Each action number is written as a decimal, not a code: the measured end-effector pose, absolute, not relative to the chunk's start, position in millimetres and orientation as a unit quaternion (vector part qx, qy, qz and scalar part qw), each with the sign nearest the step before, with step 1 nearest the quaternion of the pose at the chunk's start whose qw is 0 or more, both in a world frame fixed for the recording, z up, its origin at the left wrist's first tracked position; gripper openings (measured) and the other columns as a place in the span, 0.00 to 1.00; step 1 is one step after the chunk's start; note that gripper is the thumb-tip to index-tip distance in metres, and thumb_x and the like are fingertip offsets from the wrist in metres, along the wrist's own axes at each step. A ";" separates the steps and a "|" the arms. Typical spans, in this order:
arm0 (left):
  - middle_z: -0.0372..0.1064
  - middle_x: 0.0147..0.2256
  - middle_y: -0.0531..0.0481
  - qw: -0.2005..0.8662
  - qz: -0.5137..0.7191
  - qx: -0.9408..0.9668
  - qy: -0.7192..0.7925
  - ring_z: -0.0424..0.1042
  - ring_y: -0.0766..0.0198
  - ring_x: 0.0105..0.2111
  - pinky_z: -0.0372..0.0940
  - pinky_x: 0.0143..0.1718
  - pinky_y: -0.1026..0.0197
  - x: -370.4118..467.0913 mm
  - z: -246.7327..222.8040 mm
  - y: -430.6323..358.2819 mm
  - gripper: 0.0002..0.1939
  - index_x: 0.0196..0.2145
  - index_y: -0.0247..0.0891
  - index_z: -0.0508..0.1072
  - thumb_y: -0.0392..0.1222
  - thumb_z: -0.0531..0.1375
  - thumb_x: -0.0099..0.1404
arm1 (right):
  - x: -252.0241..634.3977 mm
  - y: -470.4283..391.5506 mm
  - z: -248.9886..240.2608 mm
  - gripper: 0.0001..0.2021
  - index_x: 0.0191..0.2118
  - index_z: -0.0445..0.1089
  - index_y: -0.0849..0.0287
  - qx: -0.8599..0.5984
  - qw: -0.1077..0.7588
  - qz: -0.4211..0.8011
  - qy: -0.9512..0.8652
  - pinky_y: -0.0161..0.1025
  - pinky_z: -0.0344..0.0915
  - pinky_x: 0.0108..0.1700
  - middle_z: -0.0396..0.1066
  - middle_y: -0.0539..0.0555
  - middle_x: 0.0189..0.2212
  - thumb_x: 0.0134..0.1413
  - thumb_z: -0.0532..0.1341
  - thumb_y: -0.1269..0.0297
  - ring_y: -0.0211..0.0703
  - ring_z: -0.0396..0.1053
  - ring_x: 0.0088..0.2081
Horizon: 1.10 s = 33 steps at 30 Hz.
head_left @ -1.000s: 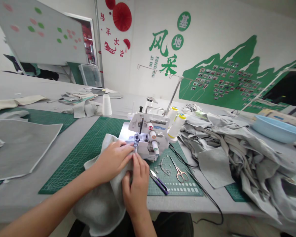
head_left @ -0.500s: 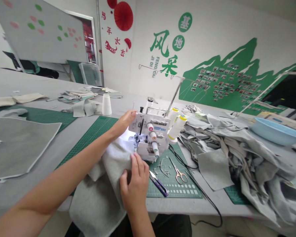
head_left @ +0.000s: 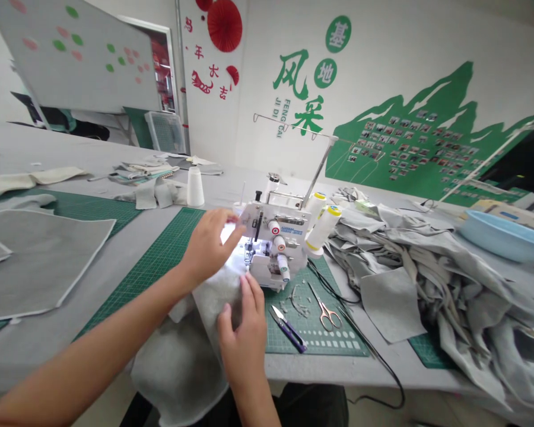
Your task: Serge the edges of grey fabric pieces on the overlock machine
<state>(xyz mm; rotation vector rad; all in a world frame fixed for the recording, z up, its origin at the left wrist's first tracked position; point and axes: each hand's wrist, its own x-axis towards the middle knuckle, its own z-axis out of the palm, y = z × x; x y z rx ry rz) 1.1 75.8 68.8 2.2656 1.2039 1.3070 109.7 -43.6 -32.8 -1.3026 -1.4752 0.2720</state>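
Observation:
A white overlock sewing machine (head_left: pixel 278 243) with its lamp lit stands on a green cutting mat. Grey fabric (head_left: pixel 182 362) runs from its needle area down over the table's front edge. My left hand (head_left: pixel 212 242) is raised beside the machine's left side, above the fabric, fingers apart and holding nothing. My right hand (head_left: pixel 244 326) rests on the fabric in front of the needle area, with the cloth edge between thumb and fingers. Right of it, purple-handled snips (head_left: pixel 289 330) and scissors (head_left: pixel 326 309) lie on the mat.
A heap of grey fabric (head_left: pixel 396 267) fills the right side, near a light blue basin (head_left: pixel 507 234). Thread cones (head_left: pixel 324 228) stand behind the machine; another white cone (head_left: pixel 194 187) is at its left. Black cables (head_left: pixel 382 365) trail off the front edge. Grey panels (head_left: pixel 48 261) lie left.
My left hand has come off the machine's upper left corner and moved down and left, its fingers spreading. My right hand has stayed nearly in place on the fabric.

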 end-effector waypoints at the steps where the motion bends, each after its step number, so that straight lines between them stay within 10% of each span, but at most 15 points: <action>1: 0.73 0.45 0.40 0.126 0.431 0.796 0.406 0.70 0.50 0.49 0.62 0.56 0.44 -2.4 63.5 60.9 0.16 0.45 0.35 0.72 0.49 0.52 0.72 | 108.7 -44.4 -32.2 0.29 0.65 0.61 0.61 -0.543 0.556 0.132 -0.615 0.53 0.62 0.63 0.62 0.63 0.63 0.57 0.56 0.74 0.53 0.61 0.64; 6: 0.76 0.49 0.48 0.125 0.346 0.864 0.343 0.73 0.55 0.51 0.66 0.56 0.50 -16.1 26.0 21.0 0.12 0.46 0.41 0.76 0.40 0.55 0.70 | 102.3 -51.3 -37.0 0.26 0.64 0.64 0.57 -0.527 0.603 0.203 -0.563 0.51 0.63 0.61 0.63 0.61 0.63 0.60 0.57 0.72 0.51 0.63 0.62; 11: 0.70 0.58 0.46 0.069 0.323 0.883 0.332 0.67 0.54 0.59 0.62 0.61 0.47 -24.9 5.6 22.7 0.17 0.55 0.41 0.72 0.39 0.53 0.72 | 97.4 -64.3 -63.1 0.25 0.62 0.64 0.57 -0.552 0.642 0.272 -0.457 0.41 0.71 0.42 0.72 0.61 0.54 0.60 0.60 0.67 0.46 0.74 0.41; 17: 0.70 0.58 0.47 0.079 0.316 0.886 0.332 0.67 0.55 0.59 0.61 0.62 0.46 -28.1 4.6 24.5 0.16 0.55 0.41 0.72 0.40 0.52 0.73 | 97.9 -72.6 -84.8 0.10 0.29 0.70 0.57 -0.558 0.552 0.276 -0.555 0.34 0.60 0.31 0.68 0.49 0.25 0.62 0.58 0.65 0.40 0.65 0.28; 33: 0.70 0.58 0.46 0.072 0.310 0.881 0.349 0.68 0.55 0.59 0.62 0.62 0.46 -23.4 9.7 21.1 0.17 0.55 0.41 0.73 0.41 0.53 0.72 | 100.1 -76.3 -81.3 0.12 0.29 0.68 0.57 -0.549 0.564 0.264 -0.558 0.33 0.59 0.31 0.68 0.48 0.25 0.65 0.56 0.64 0.39 0.64 0.27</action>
